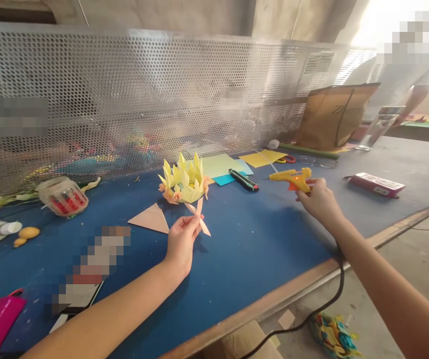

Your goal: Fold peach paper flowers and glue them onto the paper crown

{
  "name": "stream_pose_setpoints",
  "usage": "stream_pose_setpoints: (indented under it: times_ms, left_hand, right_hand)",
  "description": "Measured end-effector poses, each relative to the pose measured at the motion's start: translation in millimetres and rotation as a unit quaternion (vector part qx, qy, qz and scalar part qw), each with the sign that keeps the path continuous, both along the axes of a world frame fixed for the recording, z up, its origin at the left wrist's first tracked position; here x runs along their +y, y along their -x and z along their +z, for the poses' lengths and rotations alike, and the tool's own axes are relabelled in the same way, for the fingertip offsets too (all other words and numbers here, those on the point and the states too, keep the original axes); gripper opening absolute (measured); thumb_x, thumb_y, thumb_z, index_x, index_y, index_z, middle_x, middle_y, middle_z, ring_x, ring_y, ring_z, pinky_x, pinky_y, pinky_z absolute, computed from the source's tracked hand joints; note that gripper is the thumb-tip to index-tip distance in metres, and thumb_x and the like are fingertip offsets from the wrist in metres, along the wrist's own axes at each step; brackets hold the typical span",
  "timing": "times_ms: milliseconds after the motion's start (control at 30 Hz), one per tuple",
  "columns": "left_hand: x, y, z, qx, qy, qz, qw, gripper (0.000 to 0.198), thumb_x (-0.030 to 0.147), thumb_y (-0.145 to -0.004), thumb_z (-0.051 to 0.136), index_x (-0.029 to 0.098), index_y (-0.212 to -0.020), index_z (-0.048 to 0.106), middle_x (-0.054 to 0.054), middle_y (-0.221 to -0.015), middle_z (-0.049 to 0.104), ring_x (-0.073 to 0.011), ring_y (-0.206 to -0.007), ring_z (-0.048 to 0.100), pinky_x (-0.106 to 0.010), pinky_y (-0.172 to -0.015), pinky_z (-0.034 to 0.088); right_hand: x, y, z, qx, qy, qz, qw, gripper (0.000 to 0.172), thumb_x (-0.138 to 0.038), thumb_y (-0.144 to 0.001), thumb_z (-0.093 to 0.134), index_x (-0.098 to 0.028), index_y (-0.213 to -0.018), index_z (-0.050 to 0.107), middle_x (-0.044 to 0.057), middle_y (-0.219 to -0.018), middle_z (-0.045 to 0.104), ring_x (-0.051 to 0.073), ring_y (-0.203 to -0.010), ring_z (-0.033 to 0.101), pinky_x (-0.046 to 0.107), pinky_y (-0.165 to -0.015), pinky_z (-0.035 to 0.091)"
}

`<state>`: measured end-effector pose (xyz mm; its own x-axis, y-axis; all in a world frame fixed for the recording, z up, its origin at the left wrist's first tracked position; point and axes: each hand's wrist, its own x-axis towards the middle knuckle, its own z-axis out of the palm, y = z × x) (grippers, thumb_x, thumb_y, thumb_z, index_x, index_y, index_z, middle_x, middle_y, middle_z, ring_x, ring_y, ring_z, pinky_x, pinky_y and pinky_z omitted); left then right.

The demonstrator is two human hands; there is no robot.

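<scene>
Pinched in my left hand (182, 239) is a small peach folded-paper flower (200, 215), its pointed petals spreading out past the fingertips. Just behind it on the table stands a yellow paper crown (184, 179) with upright points and peach flowers around its lower edge. My right hand (321, 202) grips the handle of a yellow glue gun (291, 176), whose nozzle points left, apart from the flower. A black cord hangs down from below my right wrist. Beside my left hand lies a folded peach paper sheet (150, 219).
Behind the crown lie green and blue paper sheets (217, 164), a box cutter (244, 180), yellow paper (261, 158) and scissors (287, 159). A jar (63, 197) stands left, a phone (83, 294) nearer. At right are a pink-and-white box (376, 184), a paper bag (336, 117) and a person.
</scene>
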<state>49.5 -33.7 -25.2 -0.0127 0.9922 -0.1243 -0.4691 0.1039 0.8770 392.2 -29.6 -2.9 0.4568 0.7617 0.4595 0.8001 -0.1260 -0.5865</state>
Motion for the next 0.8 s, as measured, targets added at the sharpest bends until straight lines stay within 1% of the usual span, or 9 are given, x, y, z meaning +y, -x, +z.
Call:
stream_pose_setpoints:
  times_ms: [100, 167, 200, 267, 367, 433, 500, 633, 800]
  left_hand:
    - [-5.9, 5.2, 3.8, 0.000, 0.032, -0.006, 0.999, 0.031, 0.032, -0.063, 0.089, 0.015, -0.066, 0.063, -0.006, -0.083, 0.073, -0.0099, -0.066, 0.057, -0.029, -0.075, 0.050]
    - [-13.2, 8.4, 4.8, 0.003, 0.045, -0.011, 0.999, 0.033, 0.035, -0.063, 0.090, 0.015, -0.067, 0.064, -0.008, -0.087, 0.073, -0.0109, -0.069, 0.059, -0.029, -0.074, 0.050]
    - [-17.5, 9.9, 4.9, 0.005, 0.049, -0.013, 0.999, 0.035, 0.036, -0.062, 0.091, 0.015, -0.066, 0.063, -0.008, -0.088, 0.073, -0.0115, -0.070, 0.059, -0.029, -0.074, 0.049]
    - [-25.9, 12.5, 4.6, 0.007, 0.053, -0.019, 0.998, 0.038, 0.039, -0.061, 0.092, 0.015, -0.065, 0.062, -0.006, -0.084, 0.071, -0.0131, -0.074, 0.061, -0.028, -0.074, 0.049]
    - [-35.6, 15.7, 4.0, 0.006, 0.053, -0.036, 0.998, 0.041, 0.042, -0.063, 0.091, 0.016, -0.062, 0.059, -0.002, -0.074, 0.066, -0.0156, -0.078, 0.063, -0.027, -0.073, 0.048]
    - [-39.2, 17.3, 4.0, 0.005, 0.055, -0.050, 0.997, 0.039, 0.042, -0.066, 0.089, 0.017, -0.063, 0.059, -0.002, -0.071, 0.065, -0.0154, -0.077, 0.063, -0.027, -0.074, 0.048]
    - [-40.9, 18.2, 4.0, 0.004, 0.057, -0.059, 0.997, 0.037, 0.040, -0.068, 0.088, 0.017, -0.065, 0.059, -0.003, -0.073, 0.068, -0.0148, -0.079, 0.062, -0.026, -0.077, 0.048]
    - [-40.8, 18.1, 3.5, 0.000, 0.061, -0.075, 0.995, 0.035, 0.038, -0.069, 0.086, 0.018, -0.066, 0.058, -0.004, -0.080, 0.074, -0.0143, -0.085, 0.064, -0.024, -0.083, 0.048]
    - [-39.3, 17.5, 2.1, -0.003, 0.069, -0.087, 0.994, 0.034, 0.038, -0.070, 0.086, 0.018, -0.066, 0.059, -0.003, -0.078, 0.074, -0.0137, -0.083, 0.063, -0.024, -0.083, 0.049]
  right_hand:
    - [-16.8, 25.5, 4.4, 0.017, 0.019, 0.041, 0.999, 0.028, -0.037, -0.098, 0.060, -0.022, -0.122, 0.062, 0.008, -0.120, 0.065, 0.019, -0.099, 0.066, 0.036, -0.084, 0.057]
    - [-28.7, 45.1, 5.1, 0.015, 0.010, 0.052, 0.998, 0.025, -0.041, -0.098, 0.059, -0.022, -0.114, 0.061, 0.004, -0.101, 0.066, 0.016, -0.083, 0.065, 0.032, -0.074, 0.054]
    - [-34.6, 55.3, 4.2, 0.015, 0.007, 0.062, 0.998, 0.022, -0.044, -0.095, 0.061, -0.024, -0.105, 0.058, 0.002, -0.084, 0.065, 0.016, -0.071, 0.062, 0.030, -0.068, 0.051]
    - [-46.0, 75.7, -0.1, 0.012, -0.007, 0.081, 0.997, 0.031, -0.050, -0.085, 0.069, -0.027, -0.091, 0.049, -0.002, -0.071, 0.060, 0.016, -0.057, 0.053, 0.030, -0.059, 0.046]
    - [-61.4, 105.6, -10.4, 0.017, -0.034, 0.079, 0.996, 0.049, -0.063, -0.074, 0.072, -0.027, -0.094, 0.045, -0.004, -0.065, 0.056, 0.015, -0.048, 0.047, 0.030, -0.049, 0.041]
    - [-69.7, 123.7, -16.8, 0.028, -0.046, 0.065, 0.996, 0.051, -0.066, -0.074, 0.070, -0.026, -0.095, 0.047, -0.005, -0.061, 0.054, 0.015, -0.044, 0.046, 0.029, -0.045, 0.039]
    - [-75.6, 138.1, -21.8, 0.043, -0.076, 0.033, 0.996, 0.045, -0.063, -0.076, 0.070, -0.026, -0.089, 0.048, -0.005, -0.058, 0.054, 0.015, -0.043, 0.047, 0.029, -0.046, 0.038]
    - [-80.2, 149.6, -32.9, 0.000, -0.101, 0.003, 0.995, 0.034, -0.051, -0.079, 0.067, -0.027, -0.079, 0.043, -0.002, -0.057, 0.058, 0.016, -0.042, 0.051, 0.031, -0.046, 0.038]
    - [-79.8, 140.8, -52.4, -0.115, -0.114, -0.007, 0.987, 0.025, -0.044, -0.079, 0.062, -0.028, -0.068, 0.046, -0.001, -0.048, 0.055, 0.020, -0.042, 0.055, 0.034, -0.049, 0.040]
